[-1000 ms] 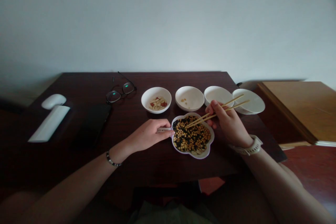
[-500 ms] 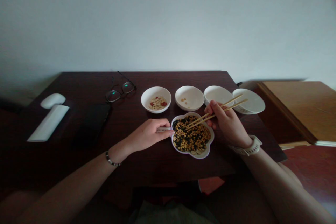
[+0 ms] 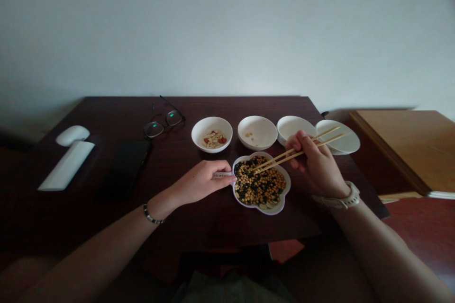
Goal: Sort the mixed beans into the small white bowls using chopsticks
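Observation:
A flower-shaped dish (image 3: 287, 189) with a pale purple rim sits on the dark table, full of mixed yellow and black beans (image 3: 261, 183) with a few pale slices at its near edge. My left hand (image 3: 203, 181) grips the dish's short handle between thumb and fingers. In my right hand (image 3: 316, 163) is a pair of wooden chopsticks (image 3: 289, 152), their tips down among the beans near the dish's upper middle. Behind the dish, one white bowl (image 3: 212, 123) holds pale slices and red pieces, and another white bowl (image 3: 256, 125) holds a few small yellowish bits.
Two more white bowls (image 3: 295, 125) (image 3: 350, 139) stand at the right, partly behind my right hand. Folded-out glasses (image 3: 154, 129), a dark flat object (image 3: 124, 165) and a white case-like object (image 3: 66, 165) lie on the left. A wooden surface (image 3: 408, 147) adjoins at right.
My right hand has shifted a little to the right with the chopsticks, whose tips still rest in the beans. My left hand and the dish have stayed in place.

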The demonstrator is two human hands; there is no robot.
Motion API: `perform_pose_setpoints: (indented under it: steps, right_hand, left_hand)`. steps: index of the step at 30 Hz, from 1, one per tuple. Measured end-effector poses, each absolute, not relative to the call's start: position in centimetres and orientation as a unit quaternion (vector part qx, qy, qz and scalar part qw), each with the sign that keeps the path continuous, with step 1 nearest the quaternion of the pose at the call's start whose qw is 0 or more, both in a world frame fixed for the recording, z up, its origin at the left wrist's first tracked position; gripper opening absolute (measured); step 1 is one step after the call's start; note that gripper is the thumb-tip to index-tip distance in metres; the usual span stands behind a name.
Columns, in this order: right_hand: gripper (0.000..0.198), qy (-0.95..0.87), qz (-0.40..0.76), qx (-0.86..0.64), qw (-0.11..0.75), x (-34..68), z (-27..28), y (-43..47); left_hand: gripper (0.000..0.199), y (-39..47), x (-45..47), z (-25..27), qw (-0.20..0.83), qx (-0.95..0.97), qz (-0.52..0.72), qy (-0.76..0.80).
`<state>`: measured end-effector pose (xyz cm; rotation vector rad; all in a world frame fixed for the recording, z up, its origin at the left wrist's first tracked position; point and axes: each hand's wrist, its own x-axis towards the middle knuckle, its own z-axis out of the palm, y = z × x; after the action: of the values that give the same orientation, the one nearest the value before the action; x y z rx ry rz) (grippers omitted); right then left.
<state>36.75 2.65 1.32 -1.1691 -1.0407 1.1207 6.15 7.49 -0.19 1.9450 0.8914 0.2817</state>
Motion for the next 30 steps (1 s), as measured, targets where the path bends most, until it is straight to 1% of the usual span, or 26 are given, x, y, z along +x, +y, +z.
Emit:
perform_pose_setpoints:
  steps: [4, 12, 16, 19, 23, 25, 27, 30]
  right_hand:
    - [0.048, -0.463, 0.446, -0.516, 0.567, 36.9, 1.2, 2.6]
    - [0.053, -0.413, 0.516, -0.464, 0.59, 37.2, 1.5, 2.8]
    - [0.052, -0.417, 0.487, -0.474, 0.603, 37.2, 1.8, 2.8]
    - [0.048, -0.41, 0.435, -0.486, 0.638, 37.9, 2.5, 2.8]
    - [0.039, -0.375, 0.322, -0.462, 0.737, 40.9, 3.6, 3.3]
    - [0.036, -0.36, 0.26, -0.469, 0.764, 43.1, 3.9, 3.6]
    - [0.038, -0.353, 0.195, -0.497, 0.768, 45.2, 4.0, 3.7]
    - [0.037, -0.369, 0.086, -0.551, 0.744, 47.8, 3.7, 3.5]
  left_hand:
    - [0.036, 7.5, 6.2, -0.3, 0.48, 0.789, 0.116, 0.366]
    - [0.035, 7.5, 6.1, -0.2, 0.47, 0.795, 0.12, 0.364]
    - [0.035, 7.5, 6.1, -0.2, 0.469, 0.796, 0.119, 0.364]
    - [0.035, 7.5, 6.1, -0.3, 0.475, 0.791, 0.117, 0.366]
    - [0.035, 7.4, 6.1, -0.2, 0.482, 0.787, 0.117, 0.368]
    - [0.035, 7.4, 6.2, 0.0, 0.485, 0.785, 0.117, 0.368]
    - [0.035, 7.4, 6.2, 0.1, 0.488, 0.782, 0.118, 0.369]
    - [0.035, 7.4, 6.3, 0.1, 0.488, 0.782, 0.116, 0.371]
